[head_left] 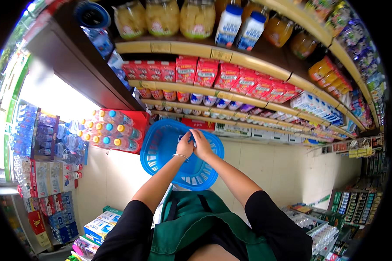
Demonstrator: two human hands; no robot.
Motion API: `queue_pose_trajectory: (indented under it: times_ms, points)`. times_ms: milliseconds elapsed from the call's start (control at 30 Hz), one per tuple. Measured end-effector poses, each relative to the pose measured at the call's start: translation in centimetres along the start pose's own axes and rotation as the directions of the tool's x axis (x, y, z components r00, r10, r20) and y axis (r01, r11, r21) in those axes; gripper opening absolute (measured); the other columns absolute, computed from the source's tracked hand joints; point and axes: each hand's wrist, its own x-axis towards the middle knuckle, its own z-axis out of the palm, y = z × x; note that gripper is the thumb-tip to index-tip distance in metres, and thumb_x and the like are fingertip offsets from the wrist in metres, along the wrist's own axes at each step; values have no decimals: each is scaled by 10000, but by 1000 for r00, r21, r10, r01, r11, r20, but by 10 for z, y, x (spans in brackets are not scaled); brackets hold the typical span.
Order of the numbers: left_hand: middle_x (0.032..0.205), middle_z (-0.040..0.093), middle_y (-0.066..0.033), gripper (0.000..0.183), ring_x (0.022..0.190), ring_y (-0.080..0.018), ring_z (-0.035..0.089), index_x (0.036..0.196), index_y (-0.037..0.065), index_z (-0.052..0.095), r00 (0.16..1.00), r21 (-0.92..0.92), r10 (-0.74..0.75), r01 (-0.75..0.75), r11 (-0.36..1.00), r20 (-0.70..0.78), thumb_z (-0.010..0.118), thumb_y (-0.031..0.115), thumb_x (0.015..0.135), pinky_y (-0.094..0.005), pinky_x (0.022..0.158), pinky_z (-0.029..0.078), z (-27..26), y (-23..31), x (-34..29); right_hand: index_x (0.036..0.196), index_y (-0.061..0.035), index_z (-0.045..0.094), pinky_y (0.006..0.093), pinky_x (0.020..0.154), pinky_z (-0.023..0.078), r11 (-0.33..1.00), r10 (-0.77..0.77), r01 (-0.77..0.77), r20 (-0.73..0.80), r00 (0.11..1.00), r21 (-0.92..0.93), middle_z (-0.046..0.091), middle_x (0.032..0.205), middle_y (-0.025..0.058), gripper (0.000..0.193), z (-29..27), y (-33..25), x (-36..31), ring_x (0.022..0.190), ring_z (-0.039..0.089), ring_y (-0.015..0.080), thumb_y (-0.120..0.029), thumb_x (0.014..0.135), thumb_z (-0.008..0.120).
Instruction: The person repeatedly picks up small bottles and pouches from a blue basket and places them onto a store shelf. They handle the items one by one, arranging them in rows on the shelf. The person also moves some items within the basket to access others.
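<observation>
A blue plastic basket (161, 130) with slotted sides stands in front of me, below the shelves. Over its right half my two hands meet, fingers close together. My left hand (185, 147) is closed, with a small white-and-dark bit showing beside its fingertips; what it belongs to is too small to tell. A thin pale band circles the left wrist. My right hand (200, 143) presses against the left one, its fingers bent together, and anything between them is hidden. The part of the basket's inside that shows is bare blue plastic.
Ahead rise shelves (248, 61) with jars, white bottles with blue caps, red boxes and cans. Left of the basket stands a red crate (137, 126) of colour-capped bottles. Packs of bottled water (26, 130) stack at far left. Boxes (101, 226) lie near my left elbow.
</observation>
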Motion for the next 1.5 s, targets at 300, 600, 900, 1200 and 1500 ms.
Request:
queue_pose_trajectory:
  times_ms: [300, 600, 900, 1200, 1500]
  points:
    - [1053, 666, -208, 393, 972, -373, 647, 1238, -2, 498, 909, 59, 393, -389, 919, -137, 550, 154, 881, -432, 814, 518, -104, 169, 16, 1283, -19, 499, 422, 962, 450, 889, -455, 456, -156, 877, -34, 500, 1272, 208, 546, -117, -126, 100, 1157, 503, 407, 21, 746, 587]
    - [1082, 659, -199, 429, 1009, -326, 647, 1282, 23, 473, 830, -123, 518, -547, 828, -205, 571, 130, 878, -373, 821, 505, -130, 248, 13, 1311, -37, 486, 407, 972, 459, 859, -502, 483, -98, 859, -170, 472, 1328, 198, 618, -180, -175, 127, 1189, 500, 389, 46, 712, 613]
    - [1043, 648, -90, 398, 930, -144, 613, 1296, 8, 474, 740, -242, 607, -670, 702, -288, 559, 50, 909, -283, 782, 505, -191, 355, 15, 1273, -33, 500, 395, 960, 471, 686, -720, 656, -162, 675, -315, 491, 1305, 184, 571, -256, -260, 180, 1176, 512, 385, 84, 723, 603]
    - [1196, 603, -203, 501, 1095, -282, 603, 1304, -36, 496, 341, 280, 775, -793, 542, -532, 634, 212, 890, -351, 919, 479, -331, 447, 48, 1244, -5, 529, 390, 902, 496, 677, -707, 715, -422, 567, -174, 583, 1171, 200, 500, -310, -376, 308, 1056, 600, 336, -132, 784, 677]
    - [1157, 616, -223, 467, 1034, -306, 630, 1246, -16, 555, 414, 395, 727, -638, 661, -548, 639, 226, 856, -372, 908, 486, -384, 481, 92, 1209, 73, 521, 333, 820, 527, 885, -383, 459, -444, 810, 74, 673, 1052, 184, 878, -310, -401, 418, 949, 671, 264, -484, 609, 838]
